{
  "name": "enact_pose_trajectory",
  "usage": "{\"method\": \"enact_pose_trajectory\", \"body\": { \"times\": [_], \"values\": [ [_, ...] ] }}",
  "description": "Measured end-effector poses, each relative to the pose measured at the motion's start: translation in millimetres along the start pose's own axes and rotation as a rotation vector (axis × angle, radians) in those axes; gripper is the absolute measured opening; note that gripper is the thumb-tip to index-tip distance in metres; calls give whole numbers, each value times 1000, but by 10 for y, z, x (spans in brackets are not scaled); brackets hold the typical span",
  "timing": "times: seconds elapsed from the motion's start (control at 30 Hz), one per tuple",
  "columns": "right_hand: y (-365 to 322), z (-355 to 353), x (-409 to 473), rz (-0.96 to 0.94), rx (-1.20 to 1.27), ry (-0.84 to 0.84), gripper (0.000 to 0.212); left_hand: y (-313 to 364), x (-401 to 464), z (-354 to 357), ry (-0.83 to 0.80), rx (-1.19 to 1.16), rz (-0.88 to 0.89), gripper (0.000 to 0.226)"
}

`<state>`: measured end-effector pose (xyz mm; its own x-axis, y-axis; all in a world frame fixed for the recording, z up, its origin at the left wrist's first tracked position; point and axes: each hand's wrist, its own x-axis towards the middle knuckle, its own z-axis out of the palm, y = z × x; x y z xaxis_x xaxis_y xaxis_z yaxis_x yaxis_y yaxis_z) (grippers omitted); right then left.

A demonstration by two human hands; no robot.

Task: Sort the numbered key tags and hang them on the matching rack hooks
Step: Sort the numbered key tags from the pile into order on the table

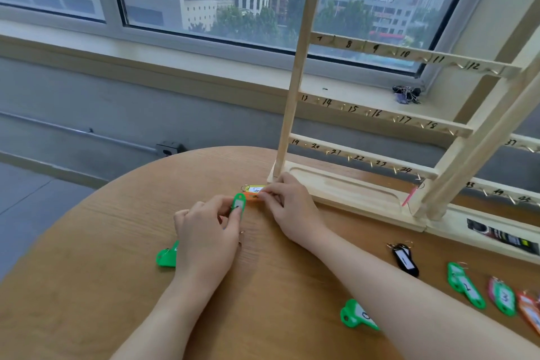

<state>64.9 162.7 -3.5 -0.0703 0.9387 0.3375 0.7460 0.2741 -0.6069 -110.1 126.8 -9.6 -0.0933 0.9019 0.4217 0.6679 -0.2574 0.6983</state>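
Note:
My left hand (208, 237) pinches a green key tag (238, 205) and holds it upright above the round wooden table (117, 286). My right hand (287, 207) pinches an orange and yellow tag (252, 192) lying just left of the rack's base. The wooden rack (380, 114) stands at the back right, its bars numbered by hand with small hooks. A pink tag (410, 196) hangs from the hook near 24. More tags lie on the table: a green one (166, 257) by my left wrist, a green one (358, 316) under my right forearm, a black one (404, 260).
A row of green, pink and orange tags (496, 292) lies at the right edge of the table. The rack's base tray (344, 190) sits right of my right hand. A bunch of binder clips (406, 94) rests on the window sill. A second rack section (514, 190) stands further right.

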Motion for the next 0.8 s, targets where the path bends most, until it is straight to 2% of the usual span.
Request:
{"method": "enact_pose_trajectory", "body": {
  "times": [0.13, 0.33, 0.53, 0.8],
  "values": [
    [-7, -26, -8, -1, 68, 42, 16, -45, 10, 18, 9, -61, -40, 2],
    [-6, -41, -4, 84, 146, 73, 19, -84, 37, 69, -43, -14, -18, 3],
    [-16, -24, 12, 121, 183, 67, 28, 21, -2, -13, -26, -88, -40, 14],
    [-71, -69, -10, 161, 215, 139, 20, 24, -10, -53, -45, -112, -4, 25]
  ]
}}
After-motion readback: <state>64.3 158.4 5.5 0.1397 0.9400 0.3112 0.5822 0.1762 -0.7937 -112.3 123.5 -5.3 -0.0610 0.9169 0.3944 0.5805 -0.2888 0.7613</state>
